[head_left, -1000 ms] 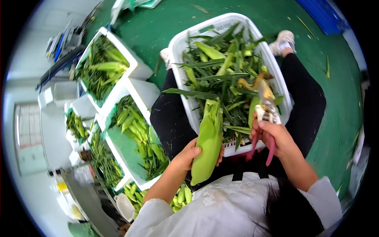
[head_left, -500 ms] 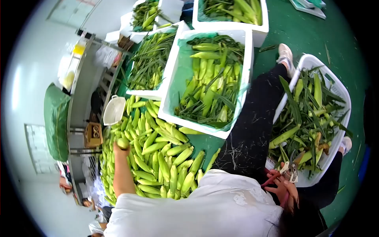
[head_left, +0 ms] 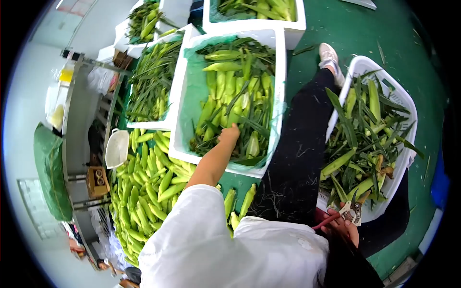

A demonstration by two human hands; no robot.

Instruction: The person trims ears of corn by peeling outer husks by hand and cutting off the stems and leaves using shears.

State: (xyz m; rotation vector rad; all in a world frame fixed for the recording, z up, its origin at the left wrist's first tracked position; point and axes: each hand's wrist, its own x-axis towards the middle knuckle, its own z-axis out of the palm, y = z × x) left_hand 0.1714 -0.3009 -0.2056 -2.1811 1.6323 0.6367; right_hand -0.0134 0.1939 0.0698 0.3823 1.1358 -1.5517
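My left hand [head_left: 228, 134] reaches into a white foam box [head_left: 176, 136] lined with green plastic. Its fingers are closed at the lower end of a husked-green ear of corn [head_left: 235, 116], among several other ears and long leaves. My right hand [head_left: 345, 227] is wrapped around red-handled pruning shears [head_left: 351, 212], with their metal blades showing beside a white plastic basket [head_left: 413, 113]. Inside that basket lie ears of corn and loose leaves. A large pile of green corn [head_left: 144, 201] is heaped on the floor, left of my body, partly hidden by my left arm.
More foam boxes hold leaves and corn: a leaf-filled box [head_left: 153, 81] at left and another box [head_left: 288, 33] at the top. A white bowl-like container [head_left: 116, 149] rests against the pile. Along the left wall stand a metal rack [head_left: 72, 120] and a green sack [head_left: 50, 170].
My left hand has moved right from the corn pile, where it held an ear, into the foam box. My right hand still holds the shears. The view has shifted slightly.
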